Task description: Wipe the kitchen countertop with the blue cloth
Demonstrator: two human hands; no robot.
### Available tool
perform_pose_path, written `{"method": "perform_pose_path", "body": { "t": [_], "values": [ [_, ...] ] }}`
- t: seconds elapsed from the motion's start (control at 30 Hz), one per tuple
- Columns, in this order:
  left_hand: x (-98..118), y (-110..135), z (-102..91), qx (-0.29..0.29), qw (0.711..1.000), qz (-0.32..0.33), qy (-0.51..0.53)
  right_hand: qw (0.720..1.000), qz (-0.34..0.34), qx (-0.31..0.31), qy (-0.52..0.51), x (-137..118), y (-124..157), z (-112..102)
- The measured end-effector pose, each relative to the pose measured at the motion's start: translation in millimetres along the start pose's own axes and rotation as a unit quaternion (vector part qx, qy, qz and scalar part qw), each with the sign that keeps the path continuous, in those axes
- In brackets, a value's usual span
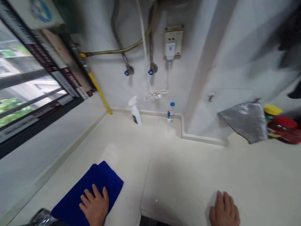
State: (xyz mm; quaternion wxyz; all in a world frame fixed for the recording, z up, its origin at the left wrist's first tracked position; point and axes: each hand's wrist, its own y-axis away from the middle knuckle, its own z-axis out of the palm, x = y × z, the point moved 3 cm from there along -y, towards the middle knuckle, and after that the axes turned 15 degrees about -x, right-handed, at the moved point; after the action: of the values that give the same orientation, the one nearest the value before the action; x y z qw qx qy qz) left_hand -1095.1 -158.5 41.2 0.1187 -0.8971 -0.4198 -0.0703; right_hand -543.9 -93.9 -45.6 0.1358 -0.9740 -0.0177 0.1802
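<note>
My left hand (97, 205) lies with spread fingers on a dark blue cloth (103, 172), which rests folded on the pale countertop (178, 175) at the lower left. My right hand (224, 211) is at the bottom right, its fingers stretched out close together over the counter surface. Nothing shows in it, though its wrist is cut off by the frame edge. Beyond the cloth, a white spray bottle (135, 113) stands near the back corner. A small clear bottle with a blue cap (169, 113) is to its right, by the wall.
A yellow pipe (100, 92) runs down to the back left corner. Two water valves and a socket with a white plug (170, 50) sit on the wall. A silver sheet (248, 121) and red containers (285, 127) are at right. A window (28, 81) is on the left.
</note>
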Motion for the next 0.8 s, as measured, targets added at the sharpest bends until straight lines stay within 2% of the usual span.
{"method": "perform_pose_path", "body": {
  "t": [0.13,0.23,0.33,0.5,0.57,0.63,0.7,0.8],
  "values": [
    [51,43,14.1,0.002,0.991,0.133,0.001,1.000,0.014,-0.004,0.013,-21,-9,-9],
    [97,75,22.7,0.002,0.970,0.242,0.006,1.000,0.023,-0.006,0.010,-28,-15,-19],
    [147,107,31.8,-0.002,0.936,0.352,0.005,1.000,0.021,-0.016,-0.011,-31,-18,-28],
    [238,166,56.0,-0.040,0.862,0.505,0.024,0.997,-0.012,-0.027,-0.077,-24,-19,-41],
    [274,192,67.6,-0.057,0.827,0.558,0.035,0.991,-0.030,-0.024,-0.130,-11,-17,-47],
    [309,219,77.4,-0.071,0.788,0.611,0.037,0.981,-0.003,-0.016,-0.194,13,-10,-56],
    [341,246,83.5,-0.078,0.746,0.660,0.036,0.967,0.063,0.023,-0.245,43,2,-68],
    [385,284,87.1,-0.087,0.694,0.713,0.043,0.938,0.174,0.124,-0.274,90,31,-91]
  ]
}}
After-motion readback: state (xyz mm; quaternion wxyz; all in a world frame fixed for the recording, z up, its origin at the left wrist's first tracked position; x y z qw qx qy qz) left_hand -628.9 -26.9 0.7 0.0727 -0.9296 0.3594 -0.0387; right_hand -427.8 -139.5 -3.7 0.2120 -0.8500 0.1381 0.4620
